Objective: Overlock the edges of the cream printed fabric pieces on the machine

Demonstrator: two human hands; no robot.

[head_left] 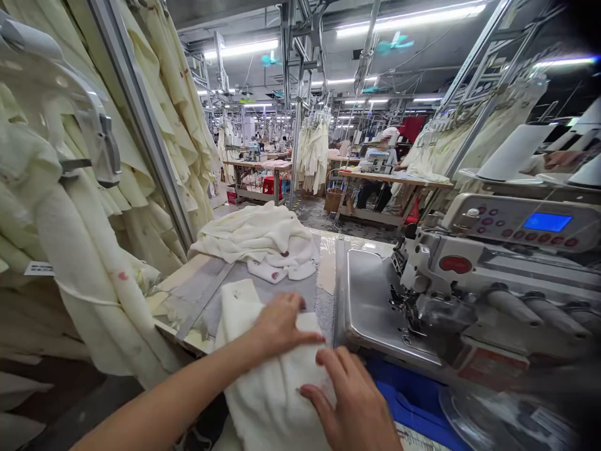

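Note:
A cream-white fabric piece [263,388] lies on the worktable [206,282] in front of me and hangs over its near edge. My left hand [282,322] rests flat on its upper part, fingers stretched toward the right. My right hand [350,401] lies on the fabric's right edge, fingers extended and slightly bent, close to the left hand. Neither hand grips the cloth. To the right stands a grey overlock sewing machine [488,282] with a steel plate [370,300].
A pile of folded white fabric [263,241] sits at the table's far end. Cream garments [70,250] hang on clips at my left. A blue bin [413,401] is below the machine. Thread cones [516,150] stand at right. Other workers sit at distant tables.

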